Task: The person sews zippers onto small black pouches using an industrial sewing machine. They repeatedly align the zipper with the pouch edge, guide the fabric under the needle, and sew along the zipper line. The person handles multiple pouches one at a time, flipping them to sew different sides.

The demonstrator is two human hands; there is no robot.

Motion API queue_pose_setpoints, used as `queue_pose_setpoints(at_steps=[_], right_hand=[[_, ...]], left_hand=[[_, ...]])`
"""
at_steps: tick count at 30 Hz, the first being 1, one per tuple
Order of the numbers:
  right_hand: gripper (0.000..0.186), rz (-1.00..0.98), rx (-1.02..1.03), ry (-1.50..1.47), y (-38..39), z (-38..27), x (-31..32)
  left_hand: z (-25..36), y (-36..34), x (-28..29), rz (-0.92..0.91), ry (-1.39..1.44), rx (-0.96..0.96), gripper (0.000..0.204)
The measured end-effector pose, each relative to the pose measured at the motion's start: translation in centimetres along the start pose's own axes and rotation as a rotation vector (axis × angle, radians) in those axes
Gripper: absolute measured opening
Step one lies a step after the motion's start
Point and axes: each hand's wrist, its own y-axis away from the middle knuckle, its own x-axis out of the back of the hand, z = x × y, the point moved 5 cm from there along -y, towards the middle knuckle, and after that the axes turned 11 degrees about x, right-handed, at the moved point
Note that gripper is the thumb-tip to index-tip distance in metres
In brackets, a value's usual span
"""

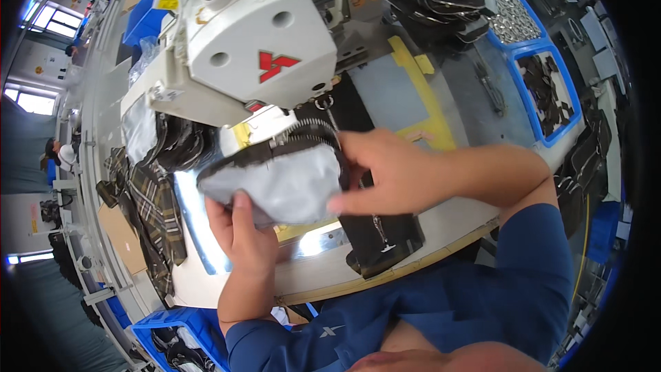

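The L hand point(249, 234) pinches the lower L edge of a grey-black pouch point(286, 182), thumb on the grey face; the R hand point(392, 169) grips its R end, fingers partly behind. The pouch is held over the table point(465, 215), between its near edge and the machine point(261, 34); can't tell if it touches the top.

A black strip point(385, 241) w/ zipper runs under the R hand to the near edge. Plaid cloth point(155, 210) & a pouch stack point(182, 141) crowd the L side; another pile point(437, 7) sits at the far side, blue trays point(562, 132) at the R edge.

Machine head hides part of the top behind it; needle area hard to make out. R hand's a bit blurred. Blue bin point(148, 327) is cut off at the lower rim of view.
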Motion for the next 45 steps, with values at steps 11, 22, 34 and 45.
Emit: queue_pose_setpoints(at_steps=[11,22,34,45], right_hand=[[0.021,0.026,-0.15,0.218,-0.7,1.9,5.2],[0.015,0.202,0.28,0.701,-0.7,4.1,5.3],[0.013,0.202,0.438,0.747,-0.9,4.6,4.6],[0.011,0.156,0.311,0.634,-1.1,5.2,4.4]], left_hand=[[-4.0,-5.3,-8.1,-0.549,-0.491,0.148,0.056],[-4.1,-6.8,-7.0,-0.381,-0.812,-0.468,0.017],[-3.8,-5.9,-8.0,-0.431,-0.806,-0.548,0.017],[-5.8,-6.8,-7.4,-0.493,-0.578,-0.09,0.015]])
